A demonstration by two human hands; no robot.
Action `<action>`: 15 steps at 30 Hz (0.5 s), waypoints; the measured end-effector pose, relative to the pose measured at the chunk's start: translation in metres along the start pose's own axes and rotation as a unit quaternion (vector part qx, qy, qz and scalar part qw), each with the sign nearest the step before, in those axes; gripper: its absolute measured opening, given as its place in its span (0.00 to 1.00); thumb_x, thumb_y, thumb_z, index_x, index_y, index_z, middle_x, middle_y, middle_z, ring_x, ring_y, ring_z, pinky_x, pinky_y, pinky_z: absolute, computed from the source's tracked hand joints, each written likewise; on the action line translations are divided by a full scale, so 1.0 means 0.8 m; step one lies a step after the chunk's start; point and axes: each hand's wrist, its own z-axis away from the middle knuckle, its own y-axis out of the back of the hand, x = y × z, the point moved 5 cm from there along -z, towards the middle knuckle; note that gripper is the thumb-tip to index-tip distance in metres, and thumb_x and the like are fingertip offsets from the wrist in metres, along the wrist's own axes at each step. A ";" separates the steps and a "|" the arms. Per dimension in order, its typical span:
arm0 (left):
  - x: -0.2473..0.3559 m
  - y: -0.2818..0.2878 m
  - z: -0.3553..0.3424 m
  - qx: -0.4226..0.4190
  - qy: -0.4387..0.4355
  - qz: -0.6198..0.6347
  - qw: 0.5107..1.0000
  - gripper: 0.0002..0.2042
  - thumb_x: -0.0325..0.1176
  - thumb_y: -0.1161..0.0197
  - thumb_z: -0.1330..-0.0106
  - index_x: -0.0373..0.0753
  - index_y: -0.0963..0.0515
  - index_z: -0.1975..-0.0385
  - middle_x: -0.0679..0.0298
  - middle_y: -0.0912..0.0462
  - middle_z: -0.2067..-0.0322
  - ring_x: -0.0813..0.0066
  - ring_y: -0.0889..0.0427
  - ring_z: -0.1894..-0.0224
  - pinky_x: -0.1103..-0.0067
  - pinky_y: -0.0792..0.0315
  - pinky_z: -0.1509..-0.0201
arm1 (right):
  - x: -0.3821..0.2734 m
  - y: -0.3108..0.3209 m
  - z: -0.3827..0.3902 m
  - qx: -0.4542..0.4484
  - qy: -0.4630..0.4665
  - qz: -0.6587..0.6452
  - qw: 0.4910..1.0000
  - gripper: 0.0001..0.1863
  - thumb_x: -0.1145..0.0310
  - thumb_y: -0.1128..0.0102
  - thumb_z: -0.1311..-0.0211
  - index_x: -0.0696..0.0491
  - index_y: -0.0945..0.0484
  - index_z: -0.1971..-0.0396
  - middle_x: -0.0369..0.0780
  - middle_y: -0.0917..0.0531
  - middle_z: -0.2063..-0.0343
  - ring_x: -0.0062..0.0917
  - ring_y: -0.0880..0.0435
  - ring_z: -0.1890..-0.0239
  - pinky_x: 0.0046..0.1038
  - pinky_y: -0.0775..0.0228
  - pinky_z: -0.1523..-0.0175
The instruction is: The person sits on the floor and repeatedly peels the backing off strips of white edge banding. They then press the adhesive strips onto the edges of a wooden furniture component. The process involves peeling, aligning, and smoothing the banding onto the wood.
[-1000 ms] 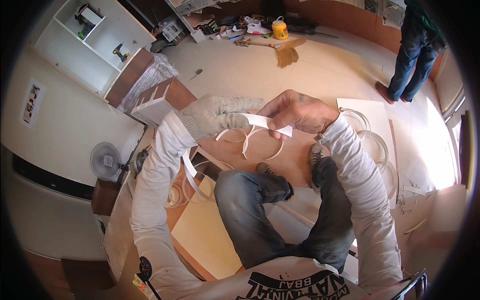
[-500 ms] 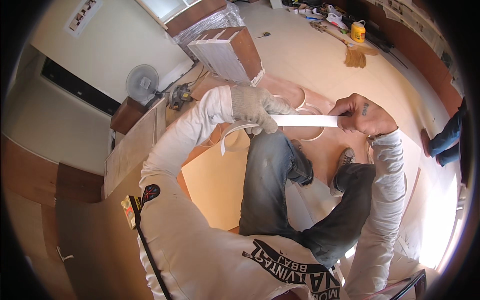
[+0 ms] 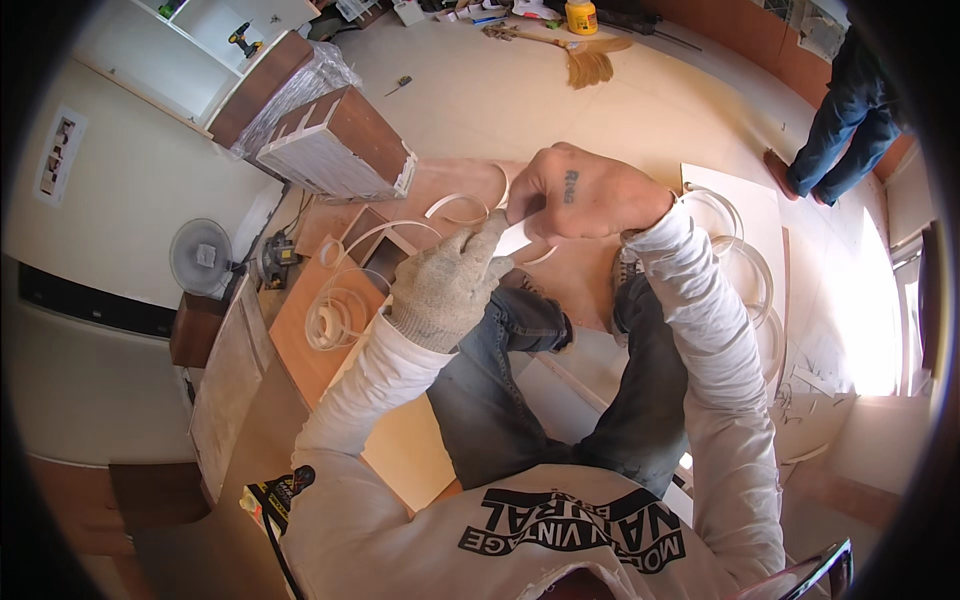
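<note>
A white edge-banding strip [image 3: 514, 240] runs between my two hands above my knees. My left hand [image 3: 445, 284], in a knitted work glove, pinches it at the lower end. My bare right hand [image 3: 590, 196] is closed on the strip a little farther away, knuckles up. The hands are almost touching, so only a short flat piece shows between them. Past my left hand, thin pale strip curls [image 3: 388, 226] over the boards. Which of these curls belongs to the held piece is hidden.
Loose coils of strip [image 3: 335, 318] lie on a board at left; more coils [image 3: 745, 255] rest on a white panel at right. A wrapped brown cabinet box [image 3: 345, 140], a fan [image 3: 203, 253] and a power tool [image 3: 275, 258] stand at left. Another person [image 3: 850, 130] stands far right, beyond a broom [image 3: 590, 65].
My hands have come together, so the strip that was stretched between them now shows only briefly. My left hand has moved lower and left, my right hand leftward. The view has shifted.
</note>
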 end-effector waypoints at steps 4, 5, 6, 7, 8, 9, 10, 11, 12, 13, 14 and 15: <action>-0.006 0.017 0.012 0.085 -0.025 0.074 0.993 0.25 0.33 0.33 0.40 0.35 0.27 0.42 0.52 0.18 0.63 0.56 0.17 0.65 0.70 0.24 0.63 | -0.003 0.013 0.012 0.066 -0.052 -0.176 0.981 0.17 0.76 0.39 0.54 0.66 0.18 0.61 0.46 0.15 0.76 0.26 0.15 0.73 0.25 0.23 0.69; -0.009 0.025 0.018 0.129 -0.030 0.092 0.987 0.25 0.32 0.33 0.40 0.34 0.27 0.42 0.52 0.18 0.63 0.56 0.18 0.64 0.70 0.25 0.63 | -0.004 0.015 0.017 0.088 -0.062 -0.240 0.965 0.17 0.77 0.38 0.52 0.67 0.18 0.59 0.45 0.14 0.75 0.25 0.15 0.72 0.24 0.22 0.69; -0.012 0.034 0.025 0.172 -0.036 0.110 0.978 0.24 0.32 0.33 0.40 0.33 0.27 0.43 0.52 0.18 0.62 0.55 0.18 0.64 0.69 0.25 0.62 | -0.006 0.011 0.021 0.111 -0.075 -0.312 0.941 0.15 0.78 0.38 0.44 0.68 0.20 0.57 0.44 0.15 0.74 0.24 0.15 0.73 0.21 0.21 0.70; -0.016 0.038 0.031 0.179 -0.043 0.103 0.977 0.25 0.32 0.33 0.40 0.35 0.28 0.41 0.52 0.19 0.64 0.55 0.19 0.66 0.68 0.26 0.64 | -0.012 0.004 0.024 0.118 -0.071 -0.360 0.923 0.14 0.77 0.38 0.43 0.67 0.20 0.57 0.43 0.15 0.73 0.24 0.15 0.73 0.22 0.22 0.71; -0.019 0.041 0.036 0.185 -0.051 0.096 0.977 0.26 0.32 0.33 0.40 0.36 0.29 0.40 0.52 0.20 0.66 0.55 0.19 0.68 0.68 0.26 0.65 | -0.017 -0.007 0.028 0.129 -0.077 -0.405 0.902 0.12 0.77 0.37 0.41 0.66 0.20 0.58 0.43 0.15 0.72 0.24 0.15 0.72 0.22 0.22 0.72; -0.021 0.044 0.041 0.189 -0.058 0.090 0.976 0.28 0.33 0.32 0.40 0.38 0.30 0.39 0.53 0.21 0.67 0.54 0.19 0.71 0.67 0.26 0.67 | -0.021 -0.018 0.031 0.138 -0.084 -0.449 0.879 0.11 0.76 0.36 0.40 0.65 0.20 0.58 0.43 0.16 0.72 0.25 0.15 0.72 0.22 0.23 0.73; -0.021 0.044 0.045 0.194 -0.063 0.076 0.976 0.27 0.32 0.32 0.40 0.38 0.30 0.39 0.54 0.21 0.68 0.57 0.20 0.72 0.68 0.26 0.68 | -0.027 -0.030 0.033 0.121 -0.083 -0.449 0.881 0.10 0.73 0.36 0.37 0.63 0.20 0.60 0.41 0.17 0.74 0.21 0.16 0.74 0.21 0.25 0.74; -0.022 0.044 0.047 0.199 -0.057 0.091 0.974 0.27 0.33 0.32 0.40 0.38 0.30 0.39 0.54 0.21 0.68 0.58 0.20 0.72 0.69 0.26 0.69 | -0.031 -0.036 0.034 0.166 -0.075 -0.427 0.886 0.10 0.72 0.36 0.37 0.63 0.19 0.61 0.40 0.17 0.76 0.20 0.18 0.77 0.20 0.26 0.75; -0.021 0.044 0.049 0.203 -0.053 0.107 0.972 0.28 0.33 0.31 0.40 0.38 0.29 0.39 0.55 0.22 0.68 0.59 0.19 0.72 0.69 0.26 0.69 | -0.034 -0.045 0.034 0.211 -0.075 -0.399 0.889 0.10 0.72 0.37 0.37 0.63 0.18 0.62 0.39 0.17 0.78 0.18 0.19 0.79 0.19 0.27 0.75; -0.018 0.046 0.050 0.212 -0.060 0.122 0.968 0.28 0.33 0.31 0.40 0.38 0.29 0.40 0.56 0.22 0.68 0.60 0.19 0.72 0.70 0.26 0.70 | -0.037 -0.053 0.034 0.253 -0.085 -0.372 0.889 0.10 0.71 0.37 0.38 0.63 0.17 0.64 0.39 0.17 0.80 0.17 0.20 0.82 0.18 0.29 0.76; -0.015 0.046 0.050 0.212 -0.041 0.116 0.969 0.27 0.34 0.31 0.40 0.37 0.29 0.40 0.56 0.22 0.68 0.60 0.19 0.72 0.70 0.26 0.70 | -0.041 -0.057 0.035 0.285 -0.071 -0.385 0.875 0.08 0.72 0.37 0.38 0.63 0.17 0.66 0.36 0.19 0.83 0.15 0.23 0.85 0.18 0.31 0.77; -0.009 0.048 0.050 0.222 -0.033 0.108 0.968 0.27 0.34 0.31 0.40 0.37 0.29 0.40 0.56 0.22 0.68 0.61 0.19 0.72 0.71 0.26 0.70 | -0.044 -0.061 0.036 0.297 -0.075 -0.364 0.880 0.07 0.73 0.37 0.40 0.63 0.17 0.67 0.37 0.19 0.82 0.16 0.23 0.84 0.19 0.32 0.77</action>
